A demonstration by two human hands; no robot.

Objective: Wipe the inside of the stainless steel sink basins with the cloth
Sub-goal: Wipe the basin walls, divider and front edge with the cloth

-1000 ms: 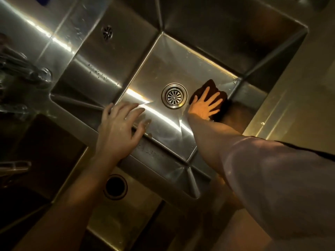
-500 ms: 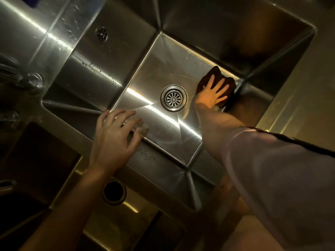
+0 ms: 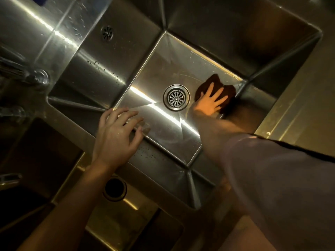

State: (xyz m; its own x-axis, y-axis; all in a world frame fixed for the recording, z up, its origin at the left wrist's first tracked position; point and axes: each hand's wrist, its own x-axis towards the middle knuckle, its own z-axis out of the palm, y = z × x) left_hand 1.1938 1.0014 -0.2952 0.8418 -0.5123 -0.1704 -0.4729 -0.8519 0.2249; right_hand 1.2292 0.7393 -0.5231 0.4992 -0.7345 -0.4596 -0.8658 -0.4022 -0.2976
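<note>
— Where are your hands?

— My right hand [image 3: 210,102] lies flat, fingers spread and straight, pressing the dark brown cloth [image 3: 223,92] onto the floor of the sink basin [image 3: 157,69]. My left hand [image 3: 117,136] holds nothing; its fingers are loosely spread and rest on the divider rim [image 3: 87,132] between the two basins, fingertips reaching over the edge.

— And the cloth, exactly?

— On the basin floor, just right of the round drain strainer [image 3: 176,97] and close against the corner where the right wall meets the floor. My hand covers part of it; the rest bulges out past my fingers.

— What else is around?

— An overflow grille [image 3: 107,32] sits high on the left wall, with water droplets below it. The neighbouring basin [image 3: 116,223] is nearer me, with its open dark drain hole [image 3: 115,188]. A tap [image 3: 27,74] shows blurred at the left edge. My sleeve [image 3: 279,187] fills the lower right.
</note>
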